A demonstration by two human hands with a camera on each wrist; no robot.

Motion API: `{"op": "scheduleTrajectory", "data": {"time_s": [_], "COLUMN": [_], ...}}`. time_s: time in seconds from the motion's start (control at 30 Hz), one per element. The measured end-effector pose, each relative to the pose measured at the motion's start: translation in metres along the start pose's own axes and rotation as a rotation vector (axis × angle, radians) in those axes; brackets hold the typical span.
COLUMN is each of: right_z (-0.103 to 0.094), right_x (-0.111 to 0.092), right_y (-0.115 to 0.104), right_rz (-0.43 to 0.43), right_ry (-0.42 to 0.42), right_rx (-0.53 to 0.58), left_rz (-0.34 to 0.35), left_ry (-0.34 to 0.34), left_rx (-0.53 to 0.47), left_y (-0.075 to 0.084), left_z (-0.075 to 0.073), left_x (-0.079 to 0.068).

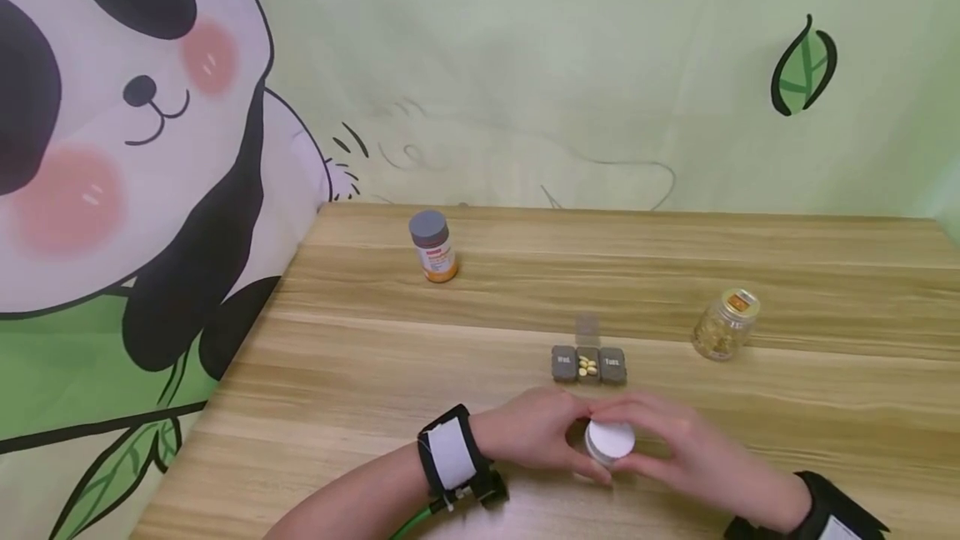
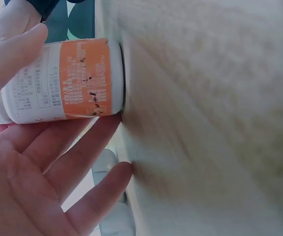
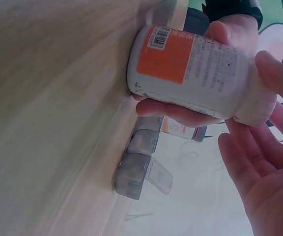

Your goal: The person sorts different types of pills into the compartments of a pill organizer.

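Note:
A white bottle with an orange and white label (image 2: 85, 78) stands upright on the table, its white cap (image 1: 611, 440) on top. My left hand (image 1: 528, 432) holds the bottle's body between thumb and fingers. The thumb and fingers of my right hand (image 1: 686, 444) pinch the cap from the other side. Just beyond both hands lies a grey pill organizer (image 1: 564, 363) with three compartments in a row. Its middle clear lid (image 1: 588, 328) is raised, and several pale yellow pills (image 1: 587, 367) lie in that compartment. The lids marked "Wed." and "Tues." are down.
Toward the back left of the wooden table (image 1: 337, 407) stands a bottle with a grey lid (image 1: 435, 248) and orange base. A clear jar with a gold lid (image 1: 726, 327) stands to the right, holding yellowish contents. Behind the table hangs a green panda backdrop (image 1: 480, 65).

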State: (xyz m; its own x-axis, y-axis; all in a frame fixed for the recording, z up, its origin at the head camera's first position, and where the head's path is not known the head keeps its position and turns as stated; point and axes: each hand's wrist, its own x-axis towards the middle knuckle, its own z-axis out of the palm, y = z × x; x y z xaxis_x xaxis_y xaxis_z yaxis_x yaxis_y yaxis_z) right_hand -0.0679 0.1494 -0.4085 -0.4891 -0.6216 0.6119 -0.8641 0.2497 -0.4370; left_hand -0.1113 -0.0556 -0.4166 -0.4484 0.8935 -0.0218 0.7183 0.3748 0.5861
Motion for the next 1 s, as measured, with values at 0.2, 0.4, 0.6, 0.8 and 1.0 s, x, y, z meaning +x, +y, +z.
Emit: {"op": "scheduleTrajectory", "data": {"time_s": [0.2,0.4,0.6,0.8,1.0], "right_z": [-0.002,-0.025,-0.062,-0.089,-0.109], "right_x": [-0.003,-0.021,-0.045,-0.067,-0.082], "right_y": [0.001,0.006,0.023,0.038,0.053], "right_rz": [0.044,0.192,0.258,0.371,0.452], "right_ry": [-0.022,-0.031,0.033,0.099,0.164], "right_rx": [-0.003,-0.121,-0.308,-0.434,-0.516], "left_rz": [0.002,-0.02,-0.026,-0.02,-0.006], "left_ry": [-0.029,0.014,0.095,0.148,0.204], "left_rx": [0.052,0.072,-0.056,-0.058,0.044], "left_y": [-0.001,-0.007,-0.012,-0.016,-0.016], "left_z": [-0.001,-0.008,-0.017,-0.018,-0.021], "left_x": [-0.001,-0.01,-0.02,-0.026,-0.029]}}
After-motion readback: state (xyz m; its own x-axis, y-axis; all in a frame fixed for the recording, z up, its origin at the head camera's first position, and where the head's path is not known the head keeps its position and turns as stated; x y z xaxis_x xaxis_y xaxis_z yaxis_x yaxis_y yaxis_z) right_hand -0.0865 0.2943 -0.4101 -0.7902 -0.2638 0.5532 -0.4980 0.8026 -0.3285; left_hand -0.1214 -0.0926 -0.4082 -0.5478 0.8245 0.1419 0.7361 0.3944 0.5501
